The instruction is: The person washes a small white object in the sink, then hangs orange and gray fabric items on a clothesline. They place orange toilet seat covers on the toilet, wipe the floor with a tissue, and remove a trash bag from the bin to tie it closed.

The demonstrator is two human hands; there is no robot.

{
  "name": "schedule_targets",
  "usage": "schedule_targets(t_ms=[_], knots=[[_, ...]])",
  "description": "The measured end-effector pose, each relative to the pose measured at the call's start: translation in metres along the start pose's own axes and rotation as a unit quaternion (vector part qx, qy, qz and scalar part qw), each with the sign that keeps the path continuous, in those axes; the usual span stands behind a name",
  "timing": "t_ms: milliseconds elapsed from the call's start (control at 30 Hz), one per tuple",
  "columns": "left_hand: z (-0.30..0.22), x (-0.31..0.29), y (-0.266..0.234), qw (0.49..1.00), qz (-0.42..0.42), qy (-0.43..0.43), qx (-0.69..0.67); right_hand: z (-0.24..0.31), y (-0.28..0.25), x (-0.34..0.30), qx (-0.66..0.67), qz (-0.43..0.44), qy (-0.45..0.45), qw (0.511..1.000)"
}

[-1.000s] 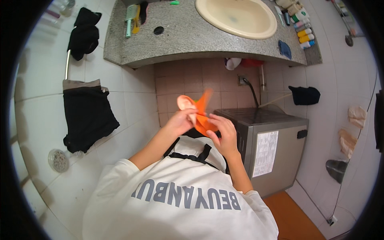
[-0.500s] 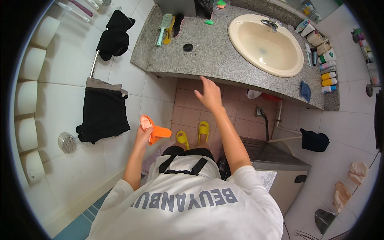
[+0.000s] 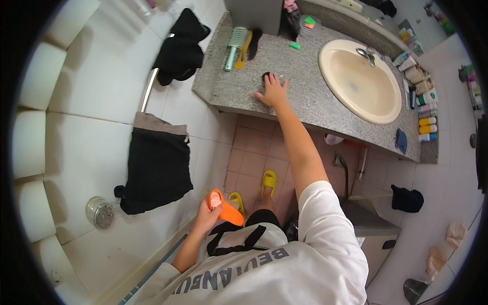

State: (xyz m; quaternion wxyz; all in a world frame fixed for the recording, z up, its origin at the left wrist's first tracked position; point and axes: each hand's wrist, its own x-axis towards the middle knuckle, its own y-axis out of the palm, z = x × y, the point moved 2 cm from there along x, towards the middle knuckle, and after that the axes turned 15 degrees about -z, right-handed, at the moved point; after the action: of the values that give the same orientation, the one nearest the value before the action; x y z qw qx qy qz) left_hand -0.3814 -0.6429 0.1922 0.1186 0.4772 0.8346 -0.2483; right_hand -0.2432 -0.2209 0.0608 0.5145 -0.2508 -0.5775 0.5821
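My left hand (image 3: pixel 204 216) is closed around a bright orange object (image 3: pixel 231 215) with a rounded end and a flat, broad tail. Something pale pinkish shows inside its rounded end; its exact kind is unclear. Over the grey speckled counter (image 3: pixel 305 76), my right hand (image 3: pixel 274 95) reaches out with its fingers spread. Its fingertips are at a small round black object (image 3: pixel 265 76), partly hidden by them, and I cannot tell whether they press on it. Beyond that hand lie a mint-green hairbrush (image 3: pixel 235 47), a yellow comb (image 3: pixel 244 51) and a dark, flat, elongated object (image 3: pixel 255 43).
A cream sink (image 3: pixel 394 109) with a tap is set in the counter at right, with several bottles (image 3: pixel 427 121) along the wall. Black shorts (image 3: pixel 158 170) hang from a wall rail at left. A grey appliance (image 3: pixel 373 223) stands below the counter at right.
My right hand has moved forward, from before the counter's edge to above the black round object. The orange object stays in my left hand and is turned somewhat. The whole view has shifted.
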Motion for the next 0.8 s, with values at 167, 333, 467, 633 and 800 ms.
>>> schedule_targets(t_ms=[167, 333, 467, 633, 800], knots=[[0.013, -0.005, -0.028, 0.999, -0.019, 0.006, -0.032, 0.032, -0.012, -0.047, 0.023, -0.054, -0.059, 0.997], [0.016, -0.004, -0.041, 0.999, -0.031, 0.013, -0.018, 0.042, -0.024, -0.077, 0.014, -0.117, -0.098, 0.988], [0.012, -0.009, -0.045, 1.0, -0.013, 0.023, -0.016, 0.038, -0.026, -0.094, 0.033, -0.215, -0.1, 0.971], [0.001, -0.024, -0.039, 0.997, -0.02, 0.07, -0.012, 0.062, -0.069, -0.143, 0.28, -0.28, 0.023, 0.918], [-0.009, -0.046, -0.036, 0.997, 0.029, 0.061, -0.024, 0.118, -0.097, -0.27, 0.599, -0.106, 0.304, 0.733]])
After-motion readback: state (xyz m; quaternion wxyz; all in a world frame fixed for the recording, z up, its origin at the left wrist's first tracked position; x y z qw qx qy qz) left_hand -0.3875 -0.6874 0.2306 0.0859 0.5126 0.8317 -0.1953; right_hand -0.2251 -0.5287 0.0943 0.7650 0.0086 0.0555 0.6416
